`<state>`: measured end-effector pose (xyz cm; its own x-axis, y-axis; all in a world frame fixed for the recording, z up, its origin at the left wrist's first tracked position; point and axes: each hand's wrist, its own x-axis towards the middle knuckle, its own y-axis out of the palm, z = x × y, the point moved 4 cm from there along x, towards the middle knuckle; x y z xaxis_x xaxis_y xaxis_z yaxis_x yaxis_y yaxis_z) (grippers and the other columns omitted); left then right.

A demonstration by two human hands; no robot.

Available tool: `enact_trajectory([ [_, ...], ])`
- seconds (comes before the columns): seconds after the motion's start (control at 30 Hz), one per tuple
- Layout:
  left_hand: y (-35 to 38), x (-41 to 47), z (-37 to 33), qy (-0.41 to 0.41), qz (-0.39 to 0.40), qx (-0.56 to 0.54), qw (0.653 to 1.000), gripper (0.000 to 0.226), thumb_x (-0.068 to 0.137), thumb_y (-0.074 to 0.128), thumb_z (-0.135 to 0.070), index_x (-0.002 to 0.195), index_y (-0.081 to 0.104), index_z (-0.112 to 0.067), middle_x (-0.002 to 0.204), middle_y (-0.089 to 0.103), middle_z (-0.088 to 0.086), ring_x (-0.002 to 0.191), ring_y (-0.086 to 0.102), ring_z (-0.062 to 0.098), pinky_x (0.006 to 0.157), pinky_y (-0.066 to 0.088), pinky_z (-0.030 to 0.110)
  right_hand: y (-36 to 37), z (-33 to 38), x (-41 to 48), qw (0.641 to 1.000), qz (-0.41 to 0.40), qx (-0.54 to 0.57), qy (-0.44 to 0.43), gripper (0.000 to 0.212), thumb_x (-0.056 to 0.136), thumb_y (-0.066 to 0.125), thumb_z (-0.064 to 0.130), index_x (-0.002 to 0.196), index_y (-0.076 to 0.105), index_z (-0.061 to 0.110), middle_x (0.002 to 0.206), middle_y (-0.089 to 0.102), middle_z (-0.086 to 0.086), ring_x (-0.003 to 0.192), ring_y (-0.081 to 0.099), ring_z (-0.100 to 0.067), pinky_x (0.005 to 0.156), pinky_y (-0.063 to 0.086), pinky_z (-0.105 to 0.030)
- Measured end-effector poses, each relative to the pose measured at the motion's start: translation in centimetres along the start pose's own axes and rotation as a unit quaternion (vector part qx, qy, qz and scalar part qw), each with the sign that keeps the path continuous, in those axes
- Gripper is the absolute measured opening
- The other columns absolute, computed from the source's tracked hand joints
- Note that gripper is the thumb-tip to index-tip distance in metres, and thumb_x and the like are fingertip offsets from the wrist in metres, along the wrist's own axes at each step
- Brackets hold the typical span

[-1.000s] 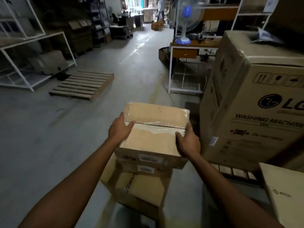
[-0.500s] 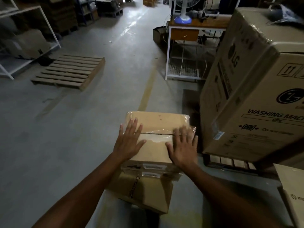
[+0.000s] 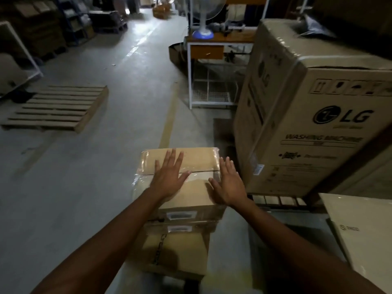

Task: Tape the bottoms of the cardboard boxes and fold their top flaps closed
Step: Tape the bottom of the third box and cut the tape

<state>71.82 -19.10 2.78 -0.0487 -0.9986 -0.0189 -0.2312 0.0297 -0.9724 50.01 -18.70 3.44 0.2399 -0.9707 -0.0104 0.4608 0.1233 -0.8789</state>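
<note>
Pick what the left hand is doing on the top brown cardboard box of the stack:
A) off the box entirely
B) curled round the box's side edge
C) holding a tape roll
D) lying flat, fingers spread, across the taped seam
D: the left hand lies flat with straight, spread fingers reaching over the clear-taped seam of the top brown cardboard box.

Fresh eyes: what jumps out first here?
The left hand and right hand are spread flat over the taped top of a small box, stacked on a lower box at centre. A huge washing machine carton stands right of it; a wooden pallet lies far left.
</note>
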Motion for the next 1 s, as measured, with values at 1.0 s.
enact_trajectory([
  [1.0, 13.5, -13.3, -70.7, 0.116, 0.364, -0.481, 0.789, 0.067, 0.102, 0.021, -0.06, 0.136, 0.057, -0.015, 0.145, 0.049, 0.01, 0.135, 0.043, 0.024, 0.105, 0.033, 0.044, -20.5, -43.1, -49.7, 0.465, -0.454, 0.613, 0.448, 0.039, 0.101, 0.042, 0.008, 0.14, 0.048, 0.004, 0.116, 0.059, -0.012, 0.107, 0.061, -0.031, 0.092, 0.053, -0.046],
])
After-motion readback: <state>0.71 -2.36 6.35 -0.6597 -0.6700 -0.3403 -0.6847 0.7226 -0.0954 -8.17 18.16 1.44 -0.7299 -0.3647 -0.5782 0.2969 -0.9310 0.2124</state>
